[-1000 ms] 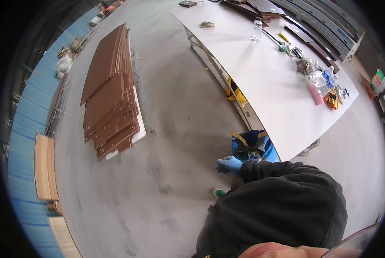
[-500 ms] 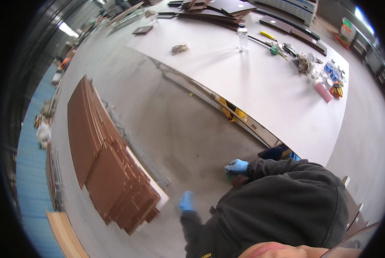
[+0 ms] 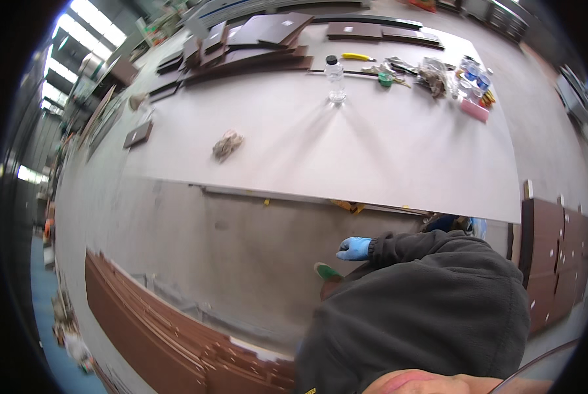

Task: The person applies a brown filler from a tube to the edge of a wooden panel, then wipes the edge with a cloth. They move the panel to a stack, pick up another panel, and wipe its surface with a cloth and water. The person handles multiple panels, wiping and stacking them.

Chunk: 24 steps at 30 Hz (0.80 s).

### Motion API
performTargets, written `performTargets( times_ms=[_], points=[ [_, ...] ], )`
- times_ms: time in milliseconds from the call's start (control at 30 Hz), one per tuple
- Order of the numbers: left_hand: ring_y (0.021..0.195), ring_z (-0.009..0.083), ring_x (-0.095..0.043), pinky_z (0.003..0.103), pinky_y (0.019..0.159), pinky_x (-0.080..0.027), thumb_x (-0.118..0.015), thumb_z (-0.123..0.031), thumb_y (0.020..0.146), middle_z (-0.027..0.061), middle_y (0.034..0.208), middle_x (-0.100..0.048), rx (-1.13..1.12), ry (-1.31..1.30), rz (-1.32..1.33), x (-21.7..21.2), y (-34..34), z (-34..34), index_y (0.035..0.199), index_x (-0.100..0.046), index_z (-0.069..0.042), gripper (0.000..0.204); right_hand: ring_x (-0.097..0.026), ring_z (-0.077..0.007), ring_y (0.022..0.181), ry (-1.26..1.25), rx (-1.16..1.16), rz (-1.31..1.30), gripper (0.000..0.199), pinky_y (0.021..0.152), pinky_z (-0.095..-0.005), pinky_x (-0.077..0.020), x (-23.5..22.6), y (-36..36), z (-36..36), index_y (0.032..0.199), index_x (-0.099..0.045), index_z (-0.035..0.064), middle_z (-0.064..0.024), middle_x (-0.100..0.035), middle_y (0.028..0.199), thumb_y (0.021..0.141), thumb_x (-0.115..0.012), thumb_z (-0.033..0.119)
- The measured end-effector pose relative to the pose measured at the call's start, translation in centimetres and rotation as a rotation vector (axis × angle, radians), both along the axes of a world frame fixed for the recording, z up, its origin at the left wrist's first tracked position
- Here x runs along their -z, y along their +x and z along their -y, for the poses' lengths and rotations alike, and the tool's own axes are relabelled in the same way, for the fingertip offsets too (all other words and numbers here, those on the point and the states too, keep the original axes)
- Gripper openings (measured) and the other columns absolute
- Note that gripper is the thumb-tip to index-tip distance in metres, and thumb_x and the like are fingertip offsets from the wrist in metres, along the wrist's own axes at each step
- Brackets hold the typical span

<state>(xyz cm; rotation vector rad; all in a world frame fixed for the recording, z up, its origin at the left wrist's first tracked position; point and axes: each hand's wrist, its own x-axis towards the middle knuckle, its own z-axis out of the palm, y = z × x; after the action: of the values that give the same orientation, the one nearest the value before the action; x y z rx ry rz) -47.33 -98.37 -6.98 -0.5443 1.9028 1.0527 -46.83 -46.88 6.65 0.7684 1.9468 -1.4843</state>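
My right hand [image 3: 354, 249], in a blue glove, hangs in front of my dark grey sleeve with its fingers curled in, and nothing shows in it. It is near the front edge of a large white table [image 3: 386, 157], apart from it and over the floor. Below it is the green toe of a shoe [image 3: 326, 270]. My left hand is out of sight beside my body. A stack of brown panels [image 3: 149, 322] stands at the lower left.
On the table are a clear bottle [image 3: 336, 85], a crumpled rag [image 3: 227, 144], a yellow-handled tool [image 3: 358, 57], a green tape roll [image 3: 385, 79], a pink roll [image 3: 474, 110] and dark boards [image 3: 267, 31]. More brown panels [image 3: 543, 249] stand at the right.
My view has turned, so the table edge lies more level and the panel stack sits lower in the picture. My left hand has gone out of sight; my right hand stays curled.
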Motion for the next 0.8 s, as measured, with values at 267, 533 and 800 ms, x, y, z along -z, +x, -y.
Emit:
performTargets(
  times_ms=[267,533,800],
  points=[
    [0.065,0.0147,-0.060,0.034,0.053,-0.044,-0.062,-0.032,0.101,-0.0035,0.074,-0.060,0.006,0.164,-0.189,-3.5,-45.3,-14.7,0.086,-0.061,-0.019,0.020,-0.070,-0.0268,0.105,-0.037,0.213,-0.127,0.047,0.094,-0.0405,-0.0541,-1.5,-12.2,-0.6,0.120,-0.071,0.0020,-0.0144,-0.074,0.112,0.100,-0.060,0.043],
    [0.123,0.0327,-0.065,0.046,0.106,-0.050,-0.058,-0.036,0.105,0.0192,0.136,-0.066,0.170,0.382,-0.380,-13.4,-61.3,-36.3,0.138,-0.061,0.001,0.049,-0.062,-0.0332,0.127,-0.102,0.453,-0.094,0.053,0.107,-0.0442,-0.0476,-1.2,-25.7,-7.4,0.133,-0.067,0.0032,-0.0183,-0.069,0.132,0.100,-0.060,0.044],
    [0.119,0.0309,-0.068,0.045,0.103,-0.053,-0.058,-0.035,0.104,0.0212,0.129,-0.069,0.317,0.402,-0.386,-14.6,-70.7,-47.0,0.133,-0.063,0.003,0.048,-0.060,-0.0353,0.130,-0.007,0.586,-0.027,0.055,0.110,-0.0455,-0.0463,-1.3,-33.6,-12.2,0.135,-0.066,0.0041,-0.0180,-0.067,0.136,0.100,-0.058,0.047]
  ],
)
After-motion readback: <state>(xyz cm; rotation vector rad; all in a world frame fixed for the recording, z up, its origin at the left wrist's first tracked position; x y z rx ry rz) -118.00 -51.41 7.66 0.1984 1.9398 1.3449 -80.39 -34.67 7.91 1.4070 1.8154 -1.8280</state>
